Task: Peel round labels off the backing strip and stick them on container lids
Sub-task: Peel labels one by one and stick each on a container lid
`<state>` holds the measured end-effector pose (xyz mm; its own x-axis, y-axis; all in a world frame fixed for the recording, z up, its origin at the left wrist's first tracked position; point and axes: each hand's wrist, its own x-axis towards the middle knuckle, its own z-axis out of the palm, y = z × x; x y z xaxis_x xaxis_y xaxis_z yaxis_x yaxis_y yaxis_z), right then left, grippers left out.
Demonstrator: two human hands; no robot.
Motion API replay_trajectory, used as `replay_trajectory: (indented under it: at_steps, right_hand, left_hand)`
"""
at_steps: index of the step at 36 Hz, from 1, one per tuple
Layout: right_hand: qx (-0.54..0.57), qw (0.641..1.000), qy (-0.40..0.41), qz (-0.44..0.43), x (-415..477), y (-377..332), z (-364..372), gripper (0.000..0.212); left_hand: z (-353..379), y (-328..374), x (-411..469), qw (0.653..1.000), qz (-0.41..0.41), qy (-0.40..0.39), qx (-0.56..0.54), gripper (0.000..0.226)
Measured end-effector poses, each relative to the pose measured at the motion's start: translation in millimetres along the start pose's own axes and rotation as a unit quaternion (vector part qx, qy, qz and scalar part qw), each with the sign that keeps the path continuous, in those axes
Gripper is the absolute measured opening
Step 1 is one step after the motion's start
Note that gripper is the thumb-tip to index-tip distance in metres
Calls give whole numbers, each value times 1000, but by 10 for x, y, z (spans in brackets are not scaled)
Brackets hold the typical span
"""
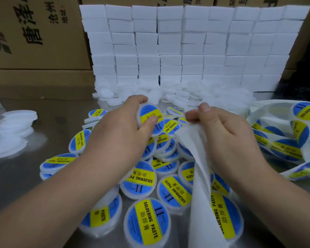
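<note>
Far left, cardboard boxes (36, 33) carry large black Chinese print. Plain white lids (16, 126) lie stacked on the metal table (16, 172). The left hand (122, 129) grips a labelled lid (151, 113), fingers curled round its rim and thumb pressing on the sticker. Beneath lies a pile of labelled lids (141, 178): round blue stickers with a yellow band reading "SOLDERING PASTE 助焊膏". The right hand (222, 133) pinches the top end of the white backing strip (199, 167), which hangs toward the near edge. At right, more strip carries unpeeled labels (283, 147). White foam blocks (186, 47) are stacked along the far side.
</note>
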<state>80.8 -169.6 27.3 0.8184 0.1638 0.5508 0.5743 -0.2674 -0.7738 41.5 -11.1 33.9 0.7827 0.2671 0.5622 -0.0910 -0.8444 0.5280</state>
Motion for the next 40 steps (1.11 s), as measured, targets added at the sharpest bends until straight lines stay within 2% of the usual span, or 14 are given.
replay_trajectory:
  at_steps: [4,7,9,12,15,19,21,24,26,29,32,36,38,40]
  right_hand:
    - [21,1000,-9,-19,-26,-37,16,40]
    - [45,998,-24,-23,-22,-38,20,38]
    - [52,997,-40,-29,-28,-50,20,35]
    - [65,995,-57,-40,-43,-69,20,38]
    - [83,992,-76,-53,-60,-80,14,46]
    - [114,983,-115,-90,-92,-85,-7,59]
    - [128,976,-136,-112,-105,-96,-29,61]
    - [134,967,-163,-143,-110,-121,-43,60]
    - [145,960,-181,-156,-115,-120,-57,60]
    - [149,952,-196,-180,-142,-134,-64,50]
    - [160,946,-200,-200,-154,-135,-66,40]
    - [214,931,-219,-200,-162,-130,-49,28]
    - [260,930,-175,-191,-181,-125,-37,18]
    - [229,954,-85,-171,-172,-117,-35,23]
  left_hand:
    - [39,-118,97,994,0,6,113,48]
    - [46,-162,153,977,-8,-7,213,56]
    - [11,-154,165,978,2,18,206,53]
    - [-49,-60,104,994,62,69,59,36]
    - [-62,84,-9,994,48,11,-102,21]
    - [-55,200,-65,963,-9,-69,-260,12]
    - [-77,221,-54,936,-42,-95,-336,20]
    - [-86,214,-33,863,-90,-153,-472,48]
    - [-103,215,-21,813,-103,-189,-542,46]
    - [-135,214,4,763,-121,-212,-599,34]
    - [-116,187,25,747,-169,-180,-618,55]
    - [-92,230,22,726,-202,-132,-644,51]
    - [-80,253,14,717,-204,-136,-653,41]
    - [-72,267,13,716,-202,-130,-655,30]
